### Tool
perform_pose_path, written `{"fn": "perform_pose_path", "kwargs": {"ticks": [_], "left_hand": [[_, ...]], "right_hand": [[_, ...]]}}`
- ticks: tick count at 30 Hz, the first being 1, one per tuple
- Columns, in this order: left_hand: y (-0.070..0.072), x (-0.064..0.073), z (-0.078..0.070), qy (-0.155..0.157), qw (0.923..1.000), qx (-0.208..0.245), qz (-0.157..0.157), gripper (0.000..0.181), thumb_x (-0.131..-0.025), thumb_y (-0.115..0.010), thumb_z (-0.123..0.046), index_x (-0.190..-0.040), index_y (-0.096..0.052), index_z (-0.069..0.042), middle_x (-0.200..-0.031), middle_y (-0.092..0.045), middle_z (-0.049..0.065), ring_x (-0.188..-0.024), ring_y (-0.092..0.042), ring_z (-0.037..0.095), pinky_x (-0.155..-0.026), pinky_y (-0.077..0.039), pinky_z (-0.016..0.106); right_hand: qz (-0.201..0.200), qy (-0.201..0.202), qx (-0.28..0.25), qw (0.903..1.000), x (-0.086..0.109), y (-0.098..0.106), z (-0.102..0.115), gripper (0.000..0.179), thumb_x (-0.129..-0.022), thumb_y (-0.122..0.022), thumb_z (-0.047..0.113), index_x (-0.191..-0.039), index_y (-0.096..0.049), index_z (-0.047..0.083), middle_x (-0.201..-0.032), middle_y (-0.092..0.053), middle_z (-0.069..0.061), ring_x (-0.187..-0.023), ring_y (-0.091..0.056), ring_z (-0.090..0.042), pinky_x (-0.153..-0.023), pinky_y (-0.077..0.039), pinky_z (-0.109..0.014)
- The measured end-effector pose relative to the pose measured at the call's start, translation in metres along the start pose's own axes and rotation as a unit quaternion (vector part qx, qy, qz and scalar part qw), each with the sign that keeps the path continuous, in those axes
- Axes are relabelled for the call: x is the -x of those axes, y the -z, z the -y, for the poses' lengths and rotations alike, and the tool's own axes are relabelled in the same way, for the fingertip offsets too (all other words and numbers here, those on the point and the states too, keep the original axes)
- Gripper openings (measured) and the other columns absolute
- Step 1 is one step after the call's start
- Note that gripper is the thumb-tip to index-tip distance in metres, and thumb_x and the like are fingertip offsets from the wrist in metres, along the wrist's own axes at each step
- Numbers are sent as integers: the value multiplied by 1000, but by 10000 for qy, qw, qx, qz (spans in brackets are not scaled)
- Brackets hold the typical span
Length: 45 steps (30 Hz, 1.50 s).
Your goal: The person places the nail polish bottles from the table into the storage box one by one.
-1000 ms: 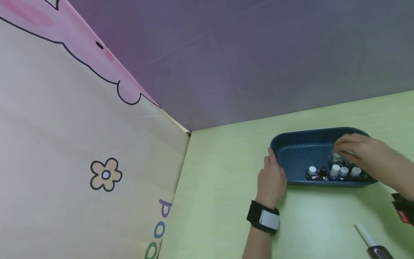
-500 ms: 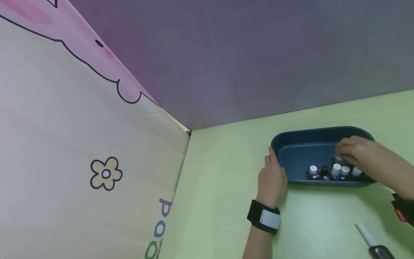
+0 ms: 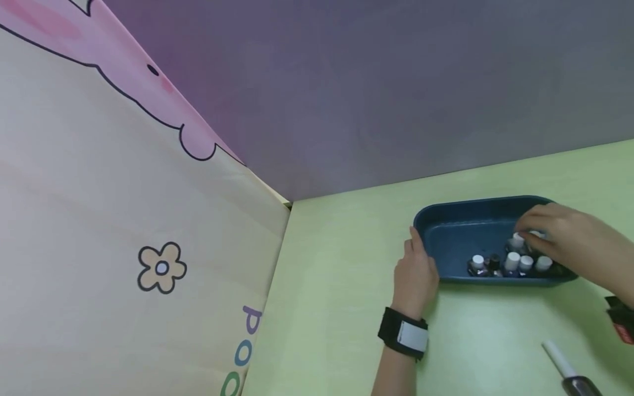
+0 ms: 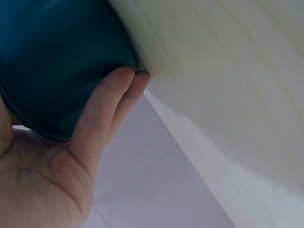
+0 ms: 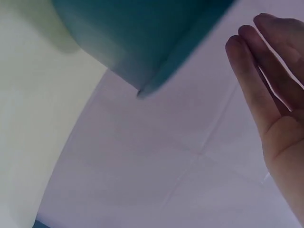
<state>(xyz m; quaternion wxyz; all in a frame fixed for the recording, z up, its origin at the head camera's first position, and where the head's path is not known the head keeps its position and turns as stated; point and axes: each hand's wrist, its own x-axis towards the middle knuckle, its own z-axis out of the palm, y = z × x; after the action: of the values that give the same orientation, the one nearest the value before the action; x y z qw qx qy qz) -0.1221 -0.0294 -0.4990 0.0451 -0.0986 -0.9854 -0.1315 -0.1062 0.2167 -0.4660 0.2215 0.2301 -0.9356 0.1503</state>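
Note:
A dark blue tray (image 3: 465, 217) lies on the pale green table, with several nail polish bottles inside. My left hand (image 3: 415, 278) holds the tray's near left corner; its fingers (image 4: 102, 104) run along the outside of the end wall in the left wrist view. Over the tray's right part is my right hand (image 3: 557, 228), thumb and forefinger parted, fingertips right at a white-capped nail polish bottle (image 3: 517, 240). Another white cap shows through the gap between them. In the right wrist view the other fingers (image 5: 244, 71) extend beside the tray, holding nothing.
A row of bottles (image 3: 512, 261), mostly white-capped, stands along the tray's near wall. One nail polish bottle with a long white cap (image 3: 559, 360) lies on the table near the front right. A grey wall (image 3: 396, 99) rises behind, a printed panel (image 3: 208, 231) at left.
My right hand lowered a nail polish bottle into the tray. Its fingers have since parted and lifted slightly, so more of the white cap shows. My left hand has stayed at the corner.

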Motion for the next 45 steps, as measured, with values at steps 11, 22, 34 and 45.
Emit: {"fn": "perform_pose_path", "kwargs": {"ticks": [11, 22, 34, 45], "left_hand": [[-4, 1, 1, 75, 9999, -59, 96, 67, -100, -58, -21, -157, -26, -6, -132, -57, 4, -45, -37, 7, -44, -31, 19], [-5, -1, 1, -79, 9994, -331, -83, 66, -99, -58, -23, -155, -29, -5, -129, -58, 4, -44, -36, 7, -42, -30, 19], [-3, 0, 1, -70, 9996, -273, -43, 67, -100, -58, -23, -156, -27, -5, -129, -58, 4, -44, -35, 7, -42, -30, 19], [-3, -2, 0, -13, 9997, -243, 6, 67, -100, -58, -23, -156, -27, -6, -130, -58, 4, -44, -36, 7, -43, -30, 19]], "right_hand": [[-80, -392, -21, 9992, 12, 5, 17, 14, -73, -79, -5, -83, -70, -3, -73, -62, -5, -57, -59, -18, -49, -50, -31], [-144, -272, -114, 9995, 28, 8, 28, 89, -89, -9, 73, -75, -70, 9, -66, -57, 8, -51, -51, -6, -46, -45, -27], [1981, -918, -313, 9754, 33, 9, 37, 15, -75, -83, 11, -76, -67, 9, -66, -58, 9, -57, -50, -3, -52, -47, -24], [4228, -1169, -1160, 8912, 41, -17, 38, 16, -81, -80, 24, -88, -70, 13, -59, -56, 8, -54, -48, -8, -52, -40, -24]]}}
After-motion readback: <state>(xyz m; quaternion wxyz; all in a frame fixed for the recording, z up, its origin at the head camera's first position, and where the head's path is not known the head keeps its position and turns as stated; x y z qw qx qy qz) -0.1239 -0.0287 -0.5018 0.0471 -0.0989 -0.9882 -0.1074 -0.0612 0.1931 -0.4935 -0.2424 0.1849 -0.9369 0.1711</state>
